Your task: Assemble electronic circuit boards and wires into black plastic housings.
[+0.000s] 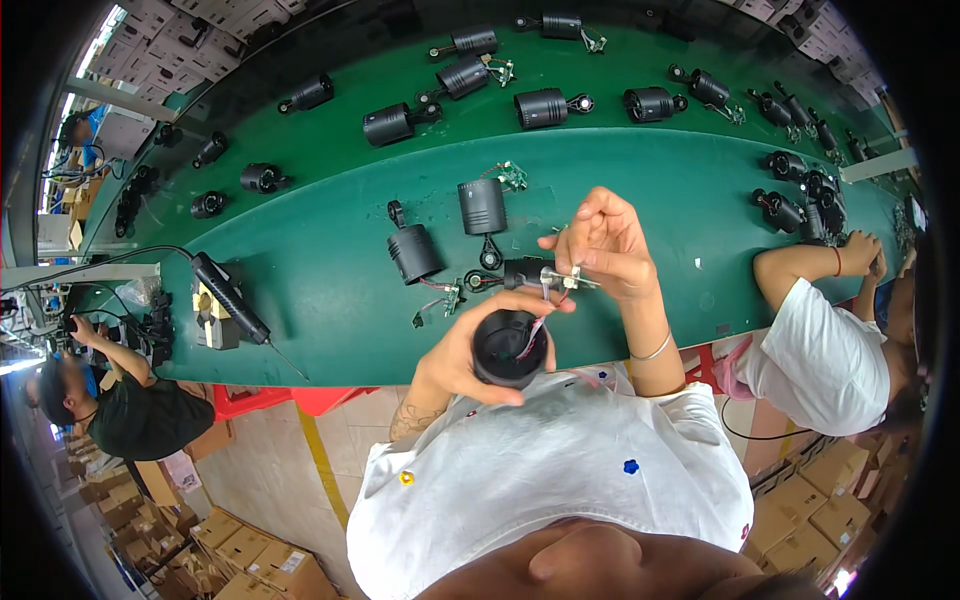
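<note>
My left hand [455,350] wraps round a black cylindrical housing [508,355], its open end facing up and thin coloured wires inside it. Above and to the right, my right hand [610,250] pinches a small circuit board [574,281] with pale parts; a red wire hangs from it toward the housing. Just beyond my left fingers, another black housing [525,272] lies on the green table, partly hidden. Two more, a tilted housing [415,252] and an upright-looking housing [482,207], lie farther off with ring-ended arms. Their green boards [511,176] dangle on wires.
A black pen-shaped corded tool [230,297] with a thin metal tip rests on a block at the left. Several black housings [541,108] line the raised far strip. More housings [780,210] cluster at the right, near a person in white [825,350]. Another person [140,410] works at left.
</note>
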The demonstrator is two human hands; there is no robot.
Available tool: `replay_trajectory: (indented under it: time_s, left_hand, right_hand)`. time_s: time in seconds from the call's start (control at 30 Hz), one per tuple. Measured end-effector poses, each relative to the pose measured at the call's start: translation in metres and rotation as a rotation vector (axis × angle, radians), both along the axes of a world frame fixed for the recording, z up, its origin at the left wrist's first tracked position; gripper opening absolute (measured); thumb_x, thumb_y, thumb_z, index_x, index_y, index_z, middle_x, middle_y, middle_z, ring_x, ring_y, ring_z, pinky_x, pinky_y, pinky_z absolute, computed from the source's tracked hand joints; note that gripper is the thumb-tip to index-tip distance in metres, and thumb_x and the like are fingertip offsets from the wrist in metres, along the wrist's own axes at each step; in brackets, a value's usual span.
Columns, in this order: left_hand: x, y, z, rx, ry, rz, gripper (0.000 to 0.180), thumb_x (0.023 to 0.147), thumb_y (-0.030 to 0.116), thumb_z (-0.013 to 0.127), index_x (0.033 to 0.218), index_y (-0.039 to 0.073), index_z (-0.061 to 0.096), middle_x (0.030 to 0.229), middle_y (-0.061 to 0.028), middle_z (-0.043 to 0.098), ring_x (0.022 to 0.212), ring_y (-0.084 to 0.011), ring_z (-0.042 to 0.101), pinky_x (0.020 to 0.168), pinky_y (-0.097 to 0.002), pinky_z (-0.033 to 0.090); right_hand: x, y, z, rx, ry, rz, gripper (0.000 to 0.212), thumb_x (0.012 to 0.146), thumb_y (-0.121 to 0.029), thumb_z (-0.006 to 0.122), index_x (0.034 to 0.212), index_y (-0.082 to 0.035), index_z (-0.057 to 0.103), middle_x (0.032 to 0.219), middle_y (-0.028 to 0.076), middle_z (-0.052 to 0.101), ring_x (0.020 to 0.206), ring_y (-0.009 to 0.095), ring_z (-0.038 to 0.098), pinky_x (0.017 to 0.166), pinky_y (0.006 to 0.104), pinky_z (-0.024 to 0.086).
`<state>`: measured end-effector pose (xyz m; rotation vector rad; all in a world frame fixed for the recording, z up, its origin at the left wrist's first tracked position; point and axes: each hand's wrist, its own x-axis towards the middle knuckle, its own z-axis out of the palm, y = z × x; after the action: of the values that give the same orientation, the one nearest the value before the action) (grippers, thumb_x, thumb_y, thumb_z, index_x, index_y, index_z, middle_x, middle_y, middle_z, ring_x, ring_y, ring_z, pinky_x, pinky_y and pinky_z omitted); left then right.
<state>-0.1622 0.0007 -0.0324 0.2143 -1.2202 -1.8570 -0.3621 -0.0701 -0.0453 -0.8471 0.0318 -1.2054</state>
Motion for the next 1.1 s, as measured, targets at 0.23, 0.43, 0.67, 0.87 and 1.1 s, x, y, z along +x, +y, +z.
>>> replay_trajectory:
  time_s: [0.23, 0.43, 0.67, 0.87, 1.1]
  left_hand:
    - [-0.002, -0.003, 0.023, -0.558, -0.690, 0.346, 0.067, 0.058, 0.004, 0.076, 0.123, 0.008, 0.060, 0.135, -0.0103, 0.053, 0.093, -0.0241, 0.063, 0.071, -0.0318, 0.051]
    - [0.002, 0.003, 0.027, -0.540, -0.879, 0.378, 0.062, 0.057, 0.004, 0.075, 0.118, 0.010, 0.064, 0.130, -0.0069, 0.055, 0.091, -0.0204, 0.062, 0.071, -0.0290, 0.049]
    - [-0.002, 0.003, 0.021, -0.551, -0.811, 0.417, 0.063, 0.054, 0.003, 0.076, 0.116, 0.011, 0.065, 0.129, -0.0096, 0.050, 0.088, -0.0211, 0.061, 0.074, -0.0284, 0.050]
    - [-0.003, 0.001, 0.012, -0.555, -0.733, 0.433, 0.065, 0.053, 0.003, 0.080, 0.115, 0.011, 0.063, 0.127, -0.0130, 0.045, 0.094, -0.0224, 0.060, 0.078, -0.0299, 0.051]
    - [-0.004, -0.002, 0.004, -0.448, -0.575, 0.543, 0.073, 0.054, 0.005, 0.084, 0.121, 0.006, 0.053, 0.124, -0.0151, 0.044, 0.104, -0.0241, 0.057, 0.087, -0.0339, 0.051]
  right_hand:
    - [-0.010, 0.006, -0.001, 0.214, 0.308, -0.045, 0.032, 0.075, 0.013, 0.068, 0.104, -0.002, 0.064, 0.086, 0.011, 0.069, 0.076, 0.017, 0.066, 0.079, 0.0279, 0.054]
    - [-0.012, 0.007, -0.002, 0.207, 0.514, -0.066, 0.017, 0.075, 0.011, 0.071, 0.089, 0.001, 0.071, 0.089, 0.011, 0.070, 0.075, 0.013, 0.063, 0.073, 0.0218, 0.052]
    - [-0.012, 0.008, -0.004, 0.226, 0.508, -0.022, 0.014, 0.076, 0.010, 0.071, 0.087, 0.001, 0.073, 0.090, 0.011, 0.071, 0.074, 0.012, 0.061, 0.071, 0.0203, 0.051]
    - [-0.015, 0.008, -0.002, 0.220, 0.476, 0.001, 0.015, 0.076, 0.011, 0.070, 0.088, 0.002, 0.073, 0.091, 0.012, 0.070, 0.073, 0.012, 0.061, 0.070, 0.0203, 0.051]
    - [-0.013, 0.013, 0.004, 0.165, 0.366, -0.207, 0.017, 0.075, 0.012, 0.070, 0.089, 0.003, 0.072, 0.091, 0.013, 0.069, 0.073, 0.013, 0.060, 0.069, 0.0204, 0.051]
